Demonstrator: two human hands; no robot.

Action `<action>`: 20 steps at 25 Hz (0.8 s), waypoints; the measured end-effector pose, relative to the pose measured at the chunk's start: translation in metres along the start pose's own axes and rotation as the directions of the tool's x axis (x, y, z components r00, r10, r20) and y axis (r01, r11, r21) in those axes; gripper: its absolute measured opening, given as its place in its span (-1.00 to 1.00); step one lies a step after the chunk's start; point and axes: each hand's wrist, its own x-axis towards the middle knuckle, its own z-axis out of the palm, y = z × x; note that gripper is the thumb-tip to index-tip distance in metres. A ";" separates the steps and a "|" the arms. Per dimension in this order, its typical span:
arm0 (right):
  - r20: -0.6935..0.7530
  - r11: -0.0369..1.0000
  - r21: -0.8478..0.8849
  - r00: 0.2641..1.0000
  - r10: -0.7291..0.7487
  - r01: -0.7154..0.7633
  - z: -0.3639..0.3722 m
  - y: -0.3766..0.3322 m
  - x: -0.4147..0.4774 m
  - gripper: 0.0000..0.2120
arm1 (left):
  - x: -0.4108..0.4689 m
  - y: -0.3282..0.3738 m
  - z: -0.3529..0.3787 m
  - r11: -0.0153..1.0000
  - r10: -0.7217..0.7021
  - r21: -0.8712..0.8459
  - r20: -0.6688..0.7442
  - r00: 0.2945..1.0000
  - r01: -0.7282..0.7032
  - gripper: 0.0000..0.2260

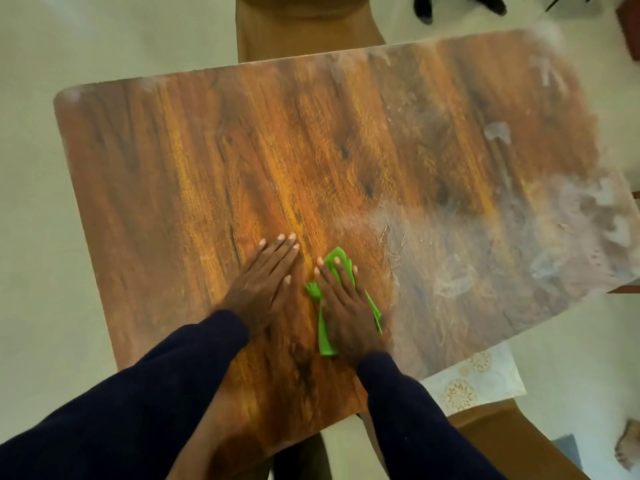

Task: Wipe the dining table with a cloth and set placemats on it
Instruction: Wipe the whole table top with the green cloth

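Now your right grip (343,303), spread flat, presses a green cloth (326,342) onto the wooden bench (173,150); your left grip (263,275) lies flat beside it. The cloth looks soft and light, best pinned under the palm.

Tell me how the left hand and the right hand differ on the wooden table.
The left hand lies flat on the bare brown wooden table; the right hand presses a crumpled green cloth. The left hand is over clear wood, the right hand beside the whitish smears. Both lie flat, fingers straight.
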 end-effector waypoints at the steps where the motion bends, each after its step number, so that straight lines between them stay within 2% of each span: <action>1: 0.021 1.000 -0.009 1.000 -0.020 0.020 0.000 0.011 -0.021 -0.41 | 0.017 0.009 0.008 1.000 -0.014 -0.007 0.003 1.000 0.014 -0.53; 3: -0.026 0.999 -0.002 0.999 0.044 -0.044 -0.005 0.045 -0.037 -0.45 | 0.046 0.018 0.021 0.998 -0.068 0.006 0.006 0.998 0.068 -0.54; 5: -0.090 0.984 0.046 0.981 0.173 -0.170 -0.014 0.070 -0.019 -0.47 | 0.052 0.019 0.029 0.993 -0.101 0.055 -0.009 0.995 0.102 -0.54; 8: -0.201 0.937 0.092 0.915 0.349 -0.337 -0.025 0.087 0.043 -0.46 | 0.048 0.018 0.031 0.989 -0.092 0.111 -0.030 0.995 0.095 -0.53; 11: -0.242 0.913 0.072 0.881 0.406 -0.401 -0.026 0.072 0.106 -0.46 | 0.049 0.023 0.028 0.985 -0.105 0.136 -0.013 0.994 0.106 -0.52; 13: -0.247 0.929 0.046 0.897 0.367 -0.367 -0.024 0.049 0.126 -0.46 | 0.049 0.024 0.027 0.986 -0.108 0.128 0.001 0.994 0.107 -0.51; 15: -0.198 0.972 0.014 0.952 0.233 -0.234 -0.018 0.028 0.112 -0.44 | 0.049 0.023 0.027 0.989 -0.098 0.111 -0.011 0.995 0.099 -0.53; 18: -0.008 1.000 -0.013 1.000 -0.024 0.024 -0.012 0.023 0.037 -0.37 | 0.049 0.022 0.027 0.991 -0.094 0.095 -0.021 0.995 0.095 -0.54; 20: 0.037 0.999 0.018 0.998 -0.050 0.049 -0.010 0.049 -0.011 -0.41 | 0.050 0.022 0.027 0.992 -0.099 0.082 -0.020 0.995 0.100 -0.54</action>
